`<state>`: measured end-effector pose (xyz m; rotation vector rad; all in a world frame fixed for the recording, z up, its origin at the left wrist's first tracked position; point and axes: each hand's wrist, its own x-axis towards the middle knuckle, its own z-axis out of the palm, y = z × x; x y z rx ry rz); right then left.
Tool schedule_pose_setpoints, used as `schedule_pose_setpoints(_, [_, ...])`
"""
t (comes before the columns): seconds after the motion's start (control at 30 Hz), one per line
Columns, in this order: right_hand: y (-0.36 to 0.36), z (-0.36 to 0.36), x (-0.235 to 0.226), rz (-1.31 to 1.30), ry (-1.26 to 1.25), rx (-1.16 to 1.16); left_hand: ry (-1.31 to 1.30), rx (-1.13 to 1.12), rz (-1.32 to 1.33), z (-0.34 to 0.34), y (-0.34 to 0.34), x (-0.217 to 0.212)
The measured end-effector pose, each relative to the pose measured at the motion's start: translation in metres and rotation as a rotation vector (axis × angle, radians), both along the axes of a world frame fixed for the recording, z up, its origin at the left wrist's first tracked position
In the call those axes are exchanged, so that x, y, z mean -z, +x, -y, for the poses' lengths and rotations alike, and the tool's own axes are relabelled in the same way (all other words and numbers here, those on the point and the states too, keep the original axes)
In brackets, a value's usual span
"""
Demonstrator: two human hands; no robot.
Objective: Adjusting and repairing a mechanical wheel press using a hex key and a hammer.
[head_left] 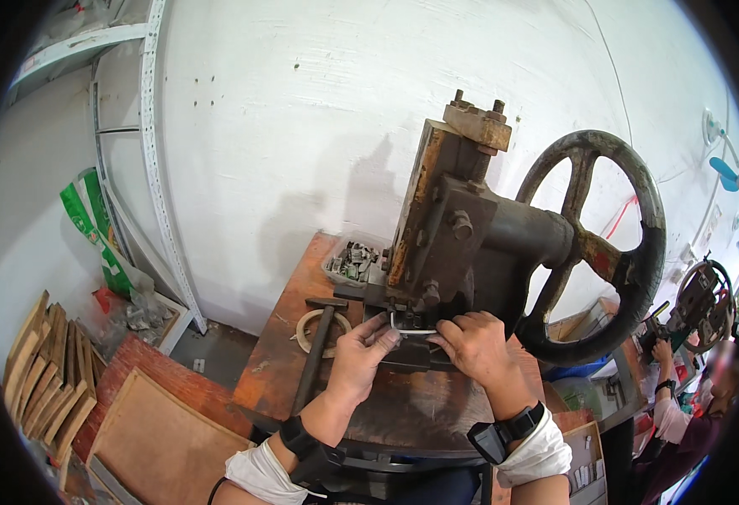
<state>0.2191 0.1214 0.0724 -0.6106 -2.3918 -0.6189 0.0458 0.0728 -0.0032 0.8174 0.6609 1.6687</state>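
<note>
A thin whitish strip (417, 332) spans the gap between my two hands at the foot of a dark hand press (458, 227). My left hand (362, 355) pinches its left end between thumb and fingers. At its other end, my right hand (475, 343) has its fingers closed on the strip. The strip lies level, right in front of the press's tooling (411, 316); whether it touches the tooling I cannot tell. Just left of my left hand, a hammer (317, 345) lies across a roll of tape (304, 330).
A clear plastic box (357, 259) of small metal parts stands behind my left hand on the wooden bench (281, 290). The press's large handwheel (651, 227) rises at right. Wooden slats (49, 370) lean at far left. Another person (681, 412) works at far right.
</note>
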Motion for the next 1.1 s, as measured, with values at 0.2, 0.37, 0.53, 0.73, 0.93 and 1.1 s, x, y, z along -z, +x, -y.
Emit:
schedule_pose_setpoints(0.2, [0.005,-0.001,-0.001,0.015,-0.019,0.015,0.014,-0.01,0.038,-0.004,0.009,-0.004])
schedule_pose_setpoints(0.37, [-0.004,0.001,-0.011,0.07,-0.027,0.031,0.031,0.008,0.033,-0.007,0.002,-0.001])
schedule_pose_setpoints(0.53, [-0.008,0.005,-0.031,0.12,0.019,0.058,0.025,0.087,0.12,-0.009,0.003,-0.005])
schedule_pose_setpoints(0.73, [-0.011,0.011,-0.036,0.207,0.096,0.079,-0.022,0.055,0.177,-0.006,0.007,0.002])
schedule_pose_setpoints(0.93, [-0.016,0.017,-0.043,0.159,0.126,0.123,-0.018,0.085,0.217,-0.006,0.005,-0.003])
schedule_pose_setpoints(1.1, [-0.005,0.008,-0.029,-0.23,0.122,0.117,0.001,0.063,0.239,-0.008,0.013,-0.002])
